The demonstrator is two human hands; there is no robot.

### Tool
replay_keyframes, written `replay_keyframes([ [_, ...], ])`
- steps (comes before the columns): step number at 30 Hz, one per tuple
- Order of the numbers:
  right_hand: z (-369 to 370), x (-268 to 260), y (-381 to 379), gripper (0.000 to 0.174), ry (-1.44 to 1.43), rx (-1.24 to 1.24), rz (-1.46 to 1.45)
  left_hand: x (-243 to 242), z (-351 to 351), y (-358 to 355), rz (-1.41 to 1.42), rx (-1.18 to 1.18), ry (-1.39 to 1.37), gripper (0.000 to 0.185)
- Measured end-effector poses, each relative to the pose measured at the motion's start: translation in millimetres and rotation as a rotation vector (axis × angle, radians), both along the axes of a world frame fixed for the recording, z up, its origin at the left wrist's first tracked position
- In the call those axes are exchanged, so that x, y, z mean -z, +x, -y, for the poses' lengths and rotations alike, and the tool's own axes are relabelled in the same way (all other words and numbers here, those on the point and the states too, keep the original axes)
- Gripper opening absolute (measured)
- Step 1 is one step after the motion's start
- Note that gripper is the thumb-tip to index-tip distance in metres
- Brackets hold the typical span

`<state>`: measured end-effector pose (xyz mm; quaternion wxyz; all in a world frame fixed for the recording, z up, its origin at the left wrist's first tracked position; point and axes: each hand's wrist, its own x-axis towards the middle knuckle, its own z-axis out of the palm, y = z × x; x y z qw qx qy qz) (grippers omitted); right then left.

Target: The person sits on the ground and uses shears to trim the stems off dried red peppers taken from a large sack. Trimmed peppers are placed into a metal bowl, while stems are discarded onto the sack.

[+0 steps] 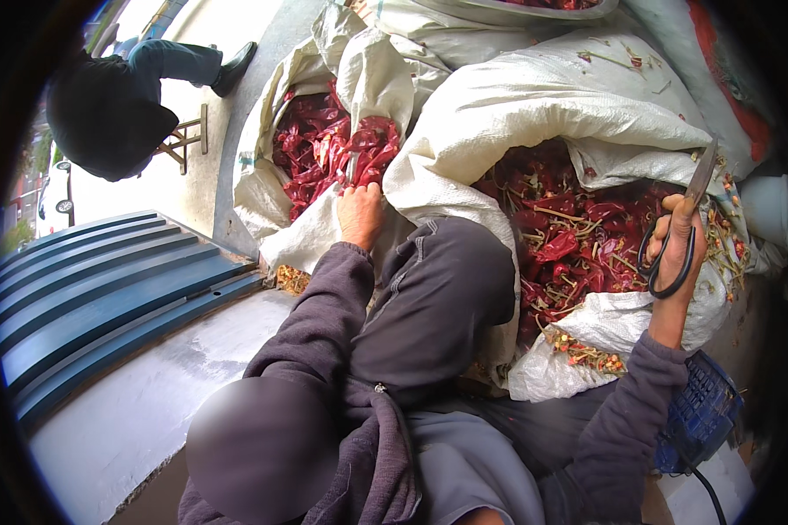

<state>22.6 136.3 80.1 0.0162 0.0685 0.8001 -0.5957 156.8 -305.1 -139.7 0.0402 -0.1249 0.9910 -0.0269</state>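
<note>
Black-handled scissors (701,174) are in my right hand (679,246), blades pointing away from me. That hand is over the right side of a large white woven sack (473,125) of dried red chili peppers (584,230), many with pale stems. My left hand (361,213) is at the near rim of a smaller white woven sack (302,246), its curled fingertips against the dried red peppers (312,147) inside. Few stems show among these. Whether the left fingers grip the rim or a pepper is hidden. My bent knee (446,295) lies between the sacks.
Stem scraps (584,354) lie on the sack's near fold. A blue plastic crate (699,407) stands at lower right, a pale bucket (768,207) at far right. Left are a blue corrugated metal panel (118,282) and a person (105,118) on a wooden stool (184,141).
</note>
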Motion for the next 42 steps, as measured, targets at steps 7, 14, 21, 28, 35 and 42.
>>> replay_keyframes([
  [7, 0.1, 2.5, -0.9, 0.063, -0.022, -0.034, 0.011, 2.6, -17.3, 0.7, -0.117, 0.046, 0.092, 0.012],
  [14, 1.6, 0.1, -1.9, 0.062, -0.024, -0.032, 0.005, 10.6, -1.8, 9.5, -0.158, -0.158, 0.229, 0.012],
  [21, -0.3, -1.2, -1.7, 0.062, -0.034, -0.03, 0.0, -3.4, 58.6, 46.5, -0.686, -0.971, 1.021, 0.017],
  [28, 0.0, -2.9, 0.0, 0.053, -0.02, -0.032, 0.006, 15.9, 40.3, 67.0, -0.895, -1.083, 1.623, 0.008],
  [35, -2.8, -1.8, 0.8, 0.059, -0.008, -0.045, 0.007, -25.5, 6.8, 44.5, -0.302, -0.516, 0.471, 0.023],
  [42, 5.7, -0.8, 5.9, 0.057, -0.038, -0.096, 0.061, -46.2, -42.6, -43.1, -0.437, -0.159, 0.879, 0.042],
])
